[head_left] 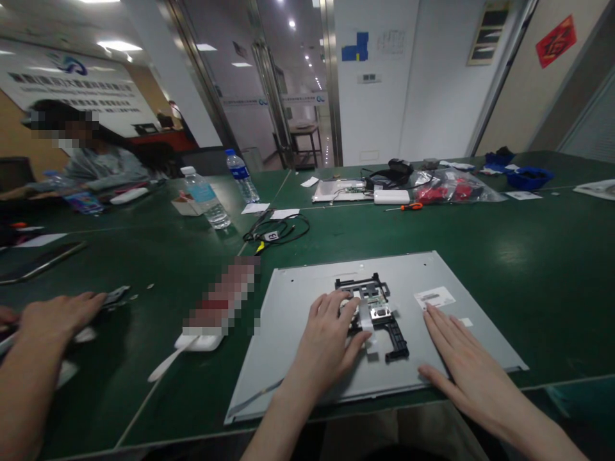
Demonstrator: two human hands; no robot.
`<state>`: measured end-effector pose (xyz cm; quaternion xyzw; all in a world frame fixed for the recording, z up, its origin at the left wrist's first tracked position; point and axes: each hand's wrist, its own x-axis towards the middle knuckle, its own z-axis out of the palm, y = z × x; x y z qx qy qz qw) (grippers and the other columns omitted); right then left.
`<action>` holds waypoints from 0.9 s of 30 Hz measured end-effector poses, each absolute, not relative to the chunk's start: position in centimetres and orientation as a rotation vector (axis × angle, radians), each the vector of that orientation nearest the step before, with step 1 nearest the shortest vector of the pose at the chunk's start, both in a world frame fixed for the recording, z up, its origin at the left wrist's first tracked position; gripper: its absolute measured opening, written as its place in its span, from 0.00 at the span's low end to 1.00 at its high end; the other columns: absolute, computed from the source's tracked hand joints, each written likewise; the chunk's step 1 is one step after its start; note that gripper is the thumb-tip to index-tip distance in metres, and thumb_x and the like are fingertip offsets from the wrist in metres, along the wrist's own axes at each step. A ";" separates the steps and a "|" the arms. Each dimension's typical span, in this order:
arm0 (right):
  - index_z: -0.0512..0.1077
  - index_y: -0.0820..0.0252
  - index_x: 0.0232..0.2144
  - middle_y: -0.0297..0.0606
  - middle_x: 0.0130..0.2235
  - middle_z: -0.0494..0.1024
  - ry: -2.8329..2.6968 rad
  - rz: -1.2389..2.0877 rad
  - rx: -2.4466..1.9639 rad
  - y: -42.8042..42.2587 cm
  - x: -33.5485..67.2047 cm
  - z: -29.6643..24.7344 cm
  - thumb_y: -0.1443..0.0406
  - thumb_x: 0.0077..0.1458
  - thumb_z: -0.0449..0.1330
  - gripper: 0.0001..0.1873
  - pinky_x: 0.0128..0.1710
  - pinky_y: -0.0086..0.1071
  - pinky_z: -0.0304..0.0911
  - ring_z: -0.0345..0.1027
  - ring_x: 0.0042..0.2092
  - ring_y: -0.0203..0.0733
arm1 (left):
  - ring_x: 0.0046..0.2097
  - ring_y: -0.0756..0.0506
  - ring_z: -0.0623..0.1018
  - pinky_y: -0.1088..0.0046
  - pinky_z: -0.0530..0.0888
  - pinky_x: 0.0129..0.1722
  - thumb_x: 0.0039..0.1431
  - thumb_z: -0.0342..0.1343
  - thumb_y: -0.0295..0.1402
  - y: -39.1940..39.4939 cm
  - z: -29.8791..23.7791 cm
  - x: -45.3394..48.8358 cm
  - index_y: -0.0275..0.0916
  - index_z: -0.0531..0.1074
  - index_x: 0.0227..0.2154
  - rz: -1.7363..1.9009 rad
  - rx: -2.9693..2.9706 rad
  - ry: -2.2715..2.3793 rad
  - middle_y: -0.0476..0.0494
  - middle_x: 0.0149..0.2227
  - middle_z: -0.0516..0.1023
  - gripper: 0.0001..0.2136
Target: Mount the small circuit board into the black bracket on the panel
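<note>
So there's this big flat grey panel (pixel 298 320) lying on the smooth green table (pixel 480 237) right at the person's edge, smooth like painted sheet metal, thin, with straight sides. All of this is from the head view, btw. Around the panel's middle sits a black bracket (pixel 396 339), plasticky looking, all angular arms and slots, with a shiny little metal plate (pixel 380 312) on it and a clear glossy strip (pixel 368 317) next to that.

The left hand (pixel 331 326) is bent over the bracket's left part, fingers curled and thumb out by the strip. Honestly can't tell if it's pinching anything or just pressing. The right hand (pixel 451 355) is spread flat on the panel's right half, gripping nothing, fingertips by a white paper label (pixel 435 297).

Off the panel's left side, a co-worker's hand (pixel 62 314) reaches in. Past the panel's far edge there's a loopy black cable (pixel 300 221), an orange-handled screwdriver (pixel 412 207) and a crinkly see-through bag (pixel 461 186) with red stuff inside.
</note>
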<state>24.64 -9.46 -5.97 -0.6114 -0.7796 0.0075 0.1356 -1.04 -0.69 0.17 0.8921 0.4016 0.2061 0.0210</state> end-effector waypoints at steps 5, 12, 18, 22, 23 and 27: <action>0.34 0.61 0.66 0.46 0.66 0.44 -2.253 0.007 -1.775 -9.2 24.5 -6.0 0.47 0.59 0.48 0.44 0.63 0.49 0.46 0.42 0.65 0.54 | 0.56 0.38 0.64 0.50 0.60 0.57 0.58 0.56 0.35 -0.4 0.4 -1.3 0.41 0.62 0.53 0.616 2.744 1.255 0.40 0.52 0.66 0.20; 0.36 0.60 0.66 0.44 0.67 0.44 -2.264 0.086 -1.768 -9.2 24.8 -5.8 0.47 0.59 0.49 0.43 0.63 0.49 0.46 0.43 0.65 0.55 | 0.55 0.38 0.65 0.51 0.61 0.56 0.57 0.56 0.34 -0.9 0.4 -1.2 0.43 0.62 0.53 0.655 2.683 1.243 0.40 0.52 0.66 0.21; 0.44 0.63 0.65 0.47 0.65 0.52 -2.205 0.100 -1.735 -6.8 24.6 -2.1 0.49 0.59 0.49 0.39 0.61 0.49 0.51 0.47 0.64 0.54 | 0.55 0.38 0.65 0.51 0.62 0.56 0.57 0.56 0.34 -1.2 0.0 -0.8 0.43 0.62 0.53 0.671 2.635 1.289 0.41 0.52 0.67 0.21; 0.59 0.57 0.59 0.45 0.57 0.67 -2.271 0.180 -1.391 -2.6 22.5 1.4 0.57 0.61 0.51 0.26 0.57 0.47 0.57 0.60 0.58 0.49 | 0.54 0.38 0.66 0.52 0.63 0.55 0.56 0.56 0.32 -1.3 -0.2 -0.6 0.42 0.63 0.52 0.747 2.586 1.313 0.40 0.52 0.67 0.20; 0.63 0.57 0.56 0.44 0.54 0.70 -2.306 0.220 -1.318 -1.4 21.9 1.9 0.59 0.61 0.52 0.22 0.54 0.46 0.59 0.63 0.55 0.48 | 0.54 0.37 0.66 0.51 0.63 0.54 0.56 0.56 0.31 -1.3 -0.2 -0.5 0.42 0.63 0.52 0.761 2.580 1.309 0.40 0.52 0.67 0.20; 0.71 0.60 0.43 0.41 0.40 0.77 -2.374 0.340 -1.174 2.9 19.6 2.3 0.65 0.57 0.57 0.11 0.46 0.40 0.63 0.69 0.44 0.44 | 0.54 0.37 0.66 0.51 0.64 0.54 0.55 0.57 0.30 -1.4 -0.3 -0.3 0.42 0.63 0.51 0.776 2.578 1.300 0.39 0.51 0.67 0.20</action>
